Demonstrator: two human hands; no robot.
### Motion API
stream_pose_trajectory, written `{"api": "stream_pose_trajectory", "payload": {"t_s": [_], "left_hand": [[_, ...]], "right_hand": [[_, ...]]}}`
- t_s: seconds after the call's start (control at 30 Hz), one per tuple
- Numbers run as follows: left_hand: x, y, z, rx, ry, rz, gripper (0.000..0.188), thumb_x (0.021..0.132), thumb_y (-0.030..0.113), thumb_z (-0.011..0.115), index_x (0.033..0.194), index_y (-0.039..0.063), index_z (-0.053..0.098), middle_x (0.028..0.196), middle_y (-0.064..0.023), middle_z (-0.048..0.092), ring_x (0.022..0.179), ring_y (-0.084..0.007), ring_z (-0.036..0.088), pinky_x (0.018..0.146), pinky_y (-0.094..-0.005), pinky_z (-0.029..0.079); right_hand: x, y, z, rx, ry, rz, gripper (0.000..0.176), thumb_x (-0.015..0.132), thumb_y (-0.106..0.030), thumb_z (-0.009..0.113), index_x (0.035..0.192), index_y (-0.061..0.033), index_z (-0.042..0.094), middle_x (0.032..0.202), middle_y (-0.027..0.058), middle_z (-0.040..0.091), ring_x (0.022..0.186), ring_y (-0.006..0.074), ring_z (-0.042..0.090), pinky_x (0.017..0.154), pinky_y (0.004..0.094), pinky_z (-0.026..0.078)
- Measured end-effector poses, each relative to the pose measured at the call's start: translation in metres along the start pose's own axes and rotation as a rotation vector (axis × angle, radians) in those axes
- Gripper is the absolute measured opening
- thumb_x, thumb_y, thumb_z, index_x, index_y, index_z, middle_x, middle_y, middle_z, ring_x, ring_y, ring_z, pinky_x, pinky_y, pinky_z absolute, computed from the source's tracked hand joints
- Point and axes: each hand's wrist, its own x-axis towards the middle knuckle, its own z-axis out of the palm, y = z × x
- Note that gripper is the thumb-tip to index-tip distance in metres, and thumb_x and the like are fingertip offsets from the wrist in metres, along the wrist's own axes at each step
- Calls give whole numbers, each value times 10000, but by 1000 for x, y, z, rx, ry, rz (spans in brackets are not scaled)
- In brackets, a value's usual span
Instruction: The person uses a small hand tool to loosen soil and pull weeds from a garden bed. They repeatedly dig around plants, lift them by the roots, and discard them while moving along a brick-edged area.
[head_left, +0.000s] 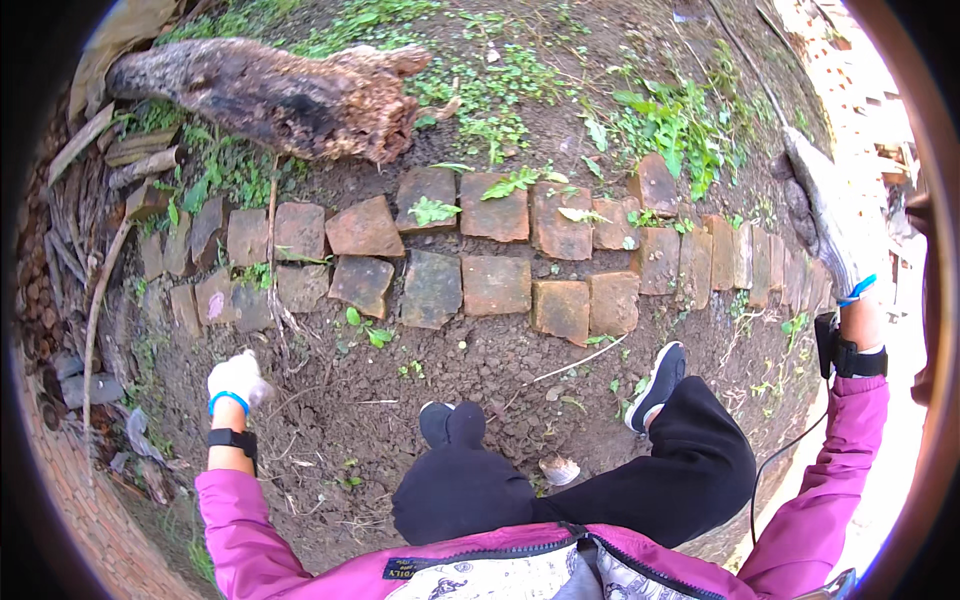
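Observation:
My left hand (238, 379), in a white glove, is curled above bare soil near a dry plant stem (273, 225). Nothing shows in its fingers. At the right, my right hand (817, 199) wears a pale glove with a grey palm side, and its fingers are curled. A long thin stick (750, 71) runs up and away from this hand, which appears closed around its near end; the grip itself is hidden. Between my hands, an uneven double row of weathered bricks (496, 285) is set in the soil.
A rotten log (300, 94) lies beyond the bricks on the left. Green weeds (675, 131) grow farther back. Piled branches (71, 225) and a bent stick (101, 315) are at far left. By my shoes (660, 382) lies a pale shell-like object (559, 470).

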Motion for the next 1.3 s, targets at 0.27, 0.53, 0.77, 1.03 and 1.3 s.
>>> {"api": "stream_pose_trajectory", "payload": {"t_s": [0.27,0.53,0.77,1.03,1.3], "left_hand": [[28,34,181,-732,33,-140,959,715,434,922,1444,17,459,1382,-248,603,1215,-438,657,1004,-491,561],[31,41,167,-769,-45,-233,876,748,362,930,1428,69,462,1383,-219,580,1196,-422,673,960,-487,590],[7,14,138,-954,-109,-228,509,872,391,748,1281,98,670,1263,-200,727,1219,-383,679,1031,-462,541],[-90,-78,55,-1141,72,-520,435,933,300,685,1312,89,659,1263,-158,729,1202,-321,686,1034,-389,517],[-151,-151,-111,-1064,339,-384,415,962,273,689,1289,22,638,1263,-161,726,1178,-293,686,1020,-387,514]], "right_hand": [[-11,-260,68,-377,-88,-261,510,1055,-555,585,1058,-54,679,575,-31,494,402,37,424,372,241,324],[3,-332,100,-521,-349,-304,492,1077,-525,544,969,-55,644,569,2,495,396,99,452,396,290,348],[108,-320,149,-327,-499,-332,520,1044,-561,589,982,-50,659,567,-24,491,395,75,449,381,277,339],[238,-389,321,58,-941,-638,578,1012,-656,567,980,-89,680,642,-67,526,474,54,470,416,240,369],[271,-444,374,-27,-1194,-767,562,1017,-640,557,1059,-95,684,664,-42,547,491,61,518,414,244,379]]}}
